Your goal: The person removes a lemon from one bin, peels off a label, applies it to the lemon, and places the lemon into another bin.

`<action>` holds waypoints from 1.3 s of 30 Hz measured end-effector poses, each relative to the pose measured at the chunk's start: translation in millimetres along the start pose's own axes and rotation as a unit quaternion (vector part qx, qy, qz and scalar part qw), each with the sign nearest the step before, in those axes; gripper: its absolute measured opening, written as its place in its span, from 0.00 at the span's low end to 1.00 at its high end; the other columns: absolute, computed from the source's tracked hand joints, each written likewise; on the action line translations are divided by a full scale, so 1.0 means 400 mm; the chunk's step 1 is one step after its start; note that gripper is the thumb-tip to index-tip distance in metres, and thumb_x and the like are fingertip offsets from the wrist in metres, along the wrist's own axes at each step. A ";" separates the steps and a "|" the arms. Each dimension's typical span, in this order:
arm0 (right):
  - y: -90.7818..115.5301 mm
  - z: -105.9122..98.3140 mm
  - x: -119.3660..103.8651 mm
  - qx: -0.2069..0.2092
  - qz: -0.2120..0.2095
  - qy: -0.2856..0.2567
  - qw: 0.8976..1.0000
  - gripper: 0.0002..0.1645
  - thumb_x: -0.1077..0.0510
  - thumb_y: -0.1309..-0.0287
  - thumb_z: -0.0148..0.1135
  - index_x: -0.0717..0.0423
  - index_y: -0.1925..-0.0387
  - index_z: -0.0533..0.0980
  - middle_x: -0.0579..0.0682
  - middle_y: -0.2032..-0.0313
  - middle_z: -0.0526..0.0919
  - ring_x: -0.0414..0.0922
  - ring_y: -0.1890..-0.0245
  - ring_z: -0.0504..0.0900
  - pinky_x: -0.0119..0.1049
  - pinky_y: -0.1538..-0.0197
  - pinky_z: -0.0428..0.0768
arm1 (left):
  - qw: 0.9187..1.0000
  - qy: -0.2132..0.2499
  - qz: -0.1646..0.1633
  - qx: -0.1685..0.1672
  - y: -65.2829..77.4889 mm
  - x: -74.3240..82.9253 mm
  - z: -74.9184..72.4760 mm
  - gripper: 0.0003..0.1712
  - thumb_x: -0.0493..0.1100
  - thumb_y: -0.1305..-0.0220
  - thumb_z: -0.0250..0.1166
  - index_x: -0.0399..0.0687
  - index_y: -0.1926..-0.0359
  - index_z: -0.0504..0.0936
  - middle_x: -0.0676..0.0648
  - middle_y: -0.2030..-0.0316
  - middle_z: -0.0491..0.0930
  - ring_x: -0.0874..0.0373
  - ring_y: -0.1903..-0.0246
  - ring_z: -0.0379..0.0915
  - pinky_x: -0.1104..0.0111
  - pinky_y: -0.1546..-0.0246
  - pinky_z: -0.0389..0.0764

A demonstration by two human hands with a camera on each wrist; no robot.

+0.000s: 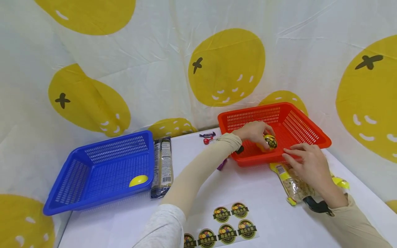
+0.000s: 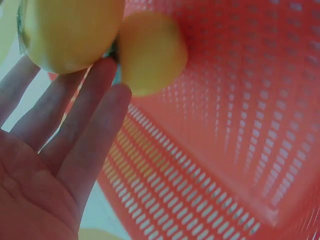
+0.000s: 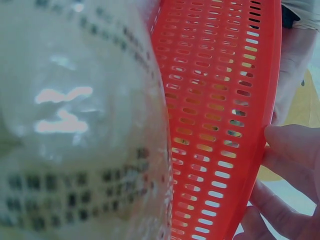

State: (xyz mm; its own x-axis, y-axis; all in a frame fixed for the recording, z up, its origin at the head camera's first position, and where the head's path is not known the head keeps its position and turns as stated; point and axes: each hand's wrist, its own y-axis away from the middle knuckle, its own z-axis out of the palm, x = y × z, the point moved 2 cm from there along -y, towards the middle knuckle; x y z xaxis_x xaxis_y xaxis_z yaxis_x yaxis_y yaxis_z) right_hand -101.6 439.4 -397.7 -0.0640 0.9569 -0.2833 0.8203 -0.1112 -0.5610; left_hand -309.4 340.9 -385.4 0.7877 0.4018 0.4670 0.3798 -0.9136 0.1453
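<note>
My left hand (image 1: 255, 132) reaches over the near side of the red basket (image 1: 248, 161) and holds a round yellow fruit (image 1: 271, 142) bearing a dark round sticker. In the left wrist view, the fingers (image 2: 90, 107) curve under that fruit (image 2: 75, 32). Behind it in the basket is a second yellow fruit (image 2: 155, 55). My right hand (image 1: 310, 163) is at the basket's front rim with its fingers loosely bent. Its fingertips (image 3: 280, 137) touch the rim (image 3: 267, 115) in the right wrist view.
A clear bag with yellow ends (image 1: 293, 182) lies below my right hand. A blue basket (image 1: 114, 175) at left holds a yellow fruit (image 1: 138, 180); a long dark packet (image 1: 162, 165) lies beside it. Small sweets (image 1: 206, 141) and a sticker sheet (image 1: 227, 220) are on the table.
</note>
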 end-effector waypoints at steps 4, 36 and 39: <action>0.004 -0.004 -0.010 0.000 0.003 0.003 1.000 0.19 0.62 0.53 0.79 0.63 0.57 0.87 0.63 0.60 0.85 0.57 0.59 0.72 0.43 0.60 0.62 | 1.000 -0.011 0.002 -0.019 -0.002 0.009 0.032 0.31 0.54 0.46 0.79 0.66 0.40 0.81 0.58 0.43 0.83 0.68 0.45 0.76 0.77 0.48 0.76; 0.014 -0.007 -0.021 0.011 0.004 0.003 1.000 0.19 0.64 0.54 0.79 0.64 0.56 0.87 0.64 0.58 0.85 0.55 0.61 0.69 0.42 0.61 0.59 | 0.999 0.032 0.028 -0.010 0.025 0.030 0.046 0.33 0.50 0.42 0.77 0.64 0.35 0.80 0.63 0.40 0.79 0.64 0.47 0.72 0.78 0.50 0.74; 0.014 -0.007 -0.023 0.010 0.008 0.005 1.000 0.19 0.64 0.53 0.78 0.64 0.56 0.87 0.64 0.58 0.85 0.55 0.61 0.69 0.42 0.62 0.59 | 0.999 0.038 0.033 -0.013 0.027 0.032 0.044 0.32 0.49 0.41 0.77 0.63 0.35 0.80 0.62 0.41 0.80 0.64 0.49 0.72 0.78 0.51 0.75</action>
State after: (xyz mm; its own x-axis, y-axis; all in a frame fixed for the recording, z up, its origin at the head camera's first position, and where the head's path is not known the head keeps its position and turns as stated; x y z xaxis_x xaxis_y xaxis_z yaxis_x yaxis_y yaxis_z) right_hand -94.8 430.8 -395.9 -0.0461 0.9576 -0.2845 0.8095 -0.1311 -0.5723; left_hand -286.9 337.3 -393.2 0.7714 0.3351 0.5410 0.3143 -0.9398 0.1339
